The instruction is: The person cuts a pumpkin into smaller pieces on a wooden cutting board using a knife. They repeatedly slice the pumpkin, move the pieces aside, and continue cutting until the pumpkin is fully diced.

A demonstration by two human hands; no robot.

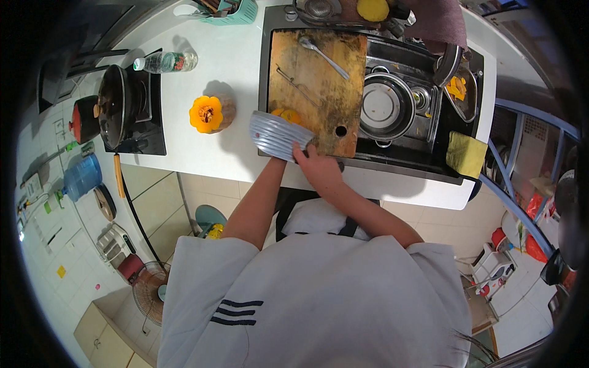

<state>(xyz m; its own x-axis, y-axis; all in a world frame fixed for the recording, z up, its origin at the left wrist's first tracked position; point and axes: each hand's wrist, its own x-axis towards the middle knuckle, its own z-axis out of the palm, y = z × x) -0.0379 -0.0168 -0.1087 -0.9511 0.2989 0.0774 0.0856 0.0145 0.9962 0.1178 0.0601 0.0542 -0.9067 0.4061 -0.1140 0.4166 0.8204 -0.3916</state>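
My right hand [318, 166] grips the handle of a wide cleaver [278, 135] with a ridged, shiny blade. The blade lies over the front left corner of a worn wooden cutting board [343, 103]. My left forearm reaches under the blade, which hides my left hand. Just past the blade's far edge, orange pieces of pumpkin or squash [291, 116] show on the board. A metal spoon [324, 56] and a thin wire-like tool [299, 86] lie further back on it. To the left, a cut pumpkin or squash [205, 114] stands with orange flesh and its seedy centre facing up.
Right of the board, a metal pot [381, 105] sits in the sink [441, 124], near a corner strainer [469, 103] holding orange scraps. A yellow-green cloth [466, 154] hangs over the counter edge. At left are a plastic bottle [168, 62] and a lidded pan [112, 108] on the stove.
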